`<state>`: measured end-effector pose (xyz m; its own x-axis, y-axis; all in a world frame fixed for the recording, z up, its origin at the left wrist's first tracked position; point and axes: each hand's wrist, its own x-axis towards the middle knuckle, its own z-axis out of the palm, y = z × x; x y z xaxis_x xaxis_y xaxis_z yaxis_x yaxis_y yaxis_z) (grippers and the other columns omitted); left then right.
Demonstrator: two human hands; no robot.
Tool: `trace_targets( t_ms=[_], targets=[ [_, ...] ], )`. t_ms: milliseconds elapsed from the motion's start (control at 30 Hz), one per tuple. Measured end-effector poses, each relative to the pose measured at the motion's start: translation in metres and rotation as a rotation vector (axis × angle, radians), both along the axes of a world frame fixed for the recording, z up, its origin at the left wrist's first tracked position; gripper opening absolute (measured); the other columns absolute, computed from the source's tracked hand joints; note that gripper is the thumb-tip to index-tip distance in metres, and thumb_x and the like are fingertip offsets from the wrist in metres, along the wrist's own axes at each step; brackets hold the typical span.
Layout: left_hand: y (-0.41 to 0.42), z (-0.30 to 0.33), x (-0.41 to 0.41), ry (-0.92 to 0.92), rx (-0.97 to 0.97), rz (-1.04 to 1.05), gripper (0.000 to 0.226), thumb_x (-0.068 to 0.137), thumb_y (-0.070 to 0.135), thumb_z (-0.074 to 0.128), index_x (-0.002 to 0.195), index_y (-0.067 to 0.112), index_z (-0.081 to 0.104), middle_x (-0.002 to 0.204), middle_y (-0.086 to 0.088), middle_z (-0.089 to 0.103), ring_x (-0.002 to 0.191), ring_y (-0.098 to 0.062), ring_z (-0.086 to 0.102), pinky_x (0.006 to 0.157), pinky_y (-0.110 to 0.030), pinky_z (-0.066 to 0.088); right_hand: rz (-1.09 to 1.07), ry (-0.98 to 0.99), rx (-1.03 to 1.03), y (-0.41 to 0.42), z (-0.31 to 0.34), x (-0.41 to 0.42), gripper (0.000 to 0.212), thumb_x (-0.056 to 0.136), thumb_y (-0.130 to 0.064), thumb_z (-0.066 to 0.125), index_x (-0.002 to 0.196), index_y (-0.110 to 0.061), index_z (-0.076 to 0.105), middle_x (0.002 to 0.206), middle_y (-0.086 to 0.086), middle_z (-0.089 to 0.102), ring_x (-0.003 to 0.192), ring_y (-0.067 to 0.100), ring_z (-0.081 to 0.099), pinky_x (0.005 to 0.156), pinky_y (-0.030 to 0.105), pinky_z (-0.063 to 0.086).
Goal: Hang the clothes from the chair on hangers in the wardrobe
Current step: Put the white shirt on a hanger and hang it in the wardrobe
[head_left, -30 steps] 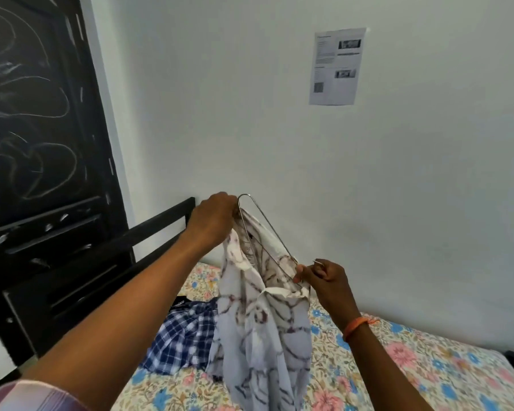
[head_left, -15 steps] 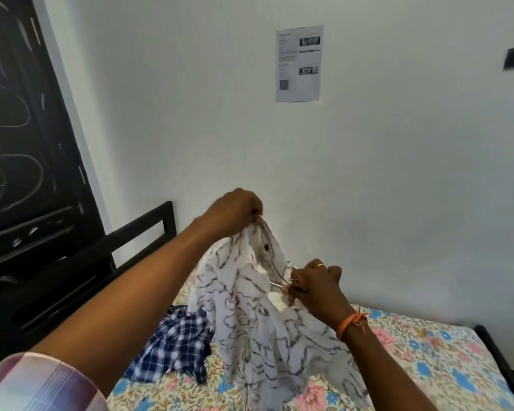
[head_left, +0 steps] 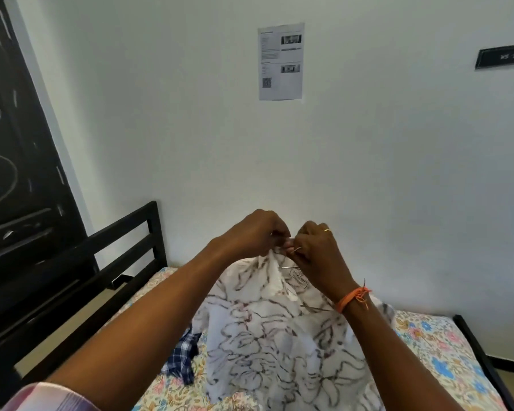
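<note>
Both hands now meet at the shirt (head_left: 279, 336) collar: left hand (head_left: 250, 232) and right hand (head_left: 315, 250) pinch fabric and wire hanger (head_left: 294, 250), no longer apart as before.

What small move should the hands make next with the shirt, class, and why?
Probably settle the shirt's collar over the wire hanger. The left hand and right hand both pinch at the neck, only short bits of wire show near the collar, and the shirt hangs bunched above the bed, not yet sitting square.
</note>
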<state>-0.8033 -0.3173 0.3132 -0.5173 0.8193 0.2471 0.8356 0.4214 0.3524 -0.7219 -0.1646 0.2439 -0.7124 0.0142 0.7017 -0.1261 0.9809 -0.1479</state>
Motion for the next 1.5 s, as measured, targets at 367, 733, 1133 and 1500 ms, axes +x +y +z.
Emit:
trace_targets(
  t_ms=[367,733,1133,1500],
  targets=[
    [-0.01,-0.05,-0.006,-0.039,0.151,0.034,0.026,0.1,0.032,0.054,0.098,0.016,0.075,0.087,0.003,0.069,0.073,-0.008,0.061,0.069,-0.025,0.046,0.054,-0.438,-0.111,0.005,0.026,0.002,0.038,0.095,-0.032,0.063,0.065,-0.031,0.039,0.086,-0.007,0.045,0.076,0.018,0.051,0.065,0.038,0.045],
    [-0.07,-0.087,-0.048,-0.143,0.211,0.144,0.026,0.098,0.04,0.055,0.1,0.023,0.074,0.093,0.005,0.072,0.088,-0.009,0.063,0.084,-0.04,0.048,0.158,-0.316,-0.114,0.038,0.043,0.009,0.023,0.09,-0.011,0.07,0.076,0.002,0.056,0.076,0.011,0.055,0.067,0.02,0.047,0.058,0.025,0.031],
    [-0.069,-0.087,-0.055,-0.112,0.492,0.163,0.019,0.096,0.022,0.061,0.107,0.029,0.075,0.099,0.012,0.07,0.096,-0.002,0.062,0.088,-0.029,0.051,0.104,-0.2,-0.191,0.057,0.039,0.014,0.048,0.09,-0.017,0.071,0.063,-0.025,0.032,0.066,-0.005,0.04,0.06,0.01,0.04,0.056,0.02,0.028],
    [0.016,-0.179,0.034,-0.094,0.52,0.311,0.045,0.084,0.041,0.066,0.122,0.021,0.05,0.113,0.007,0.046,0.106,-0.017,0.053,0.088,-0.032,0.048,0.055,-0.067,-0.27,0.074,0.05,0.024,0.048,0.094,-0.018,0.067,0.062,-0.024,0.03,0.071,-0.005,0.036,0.064,0.006,0.038,0.059,0.012,0.03]
  ],
)
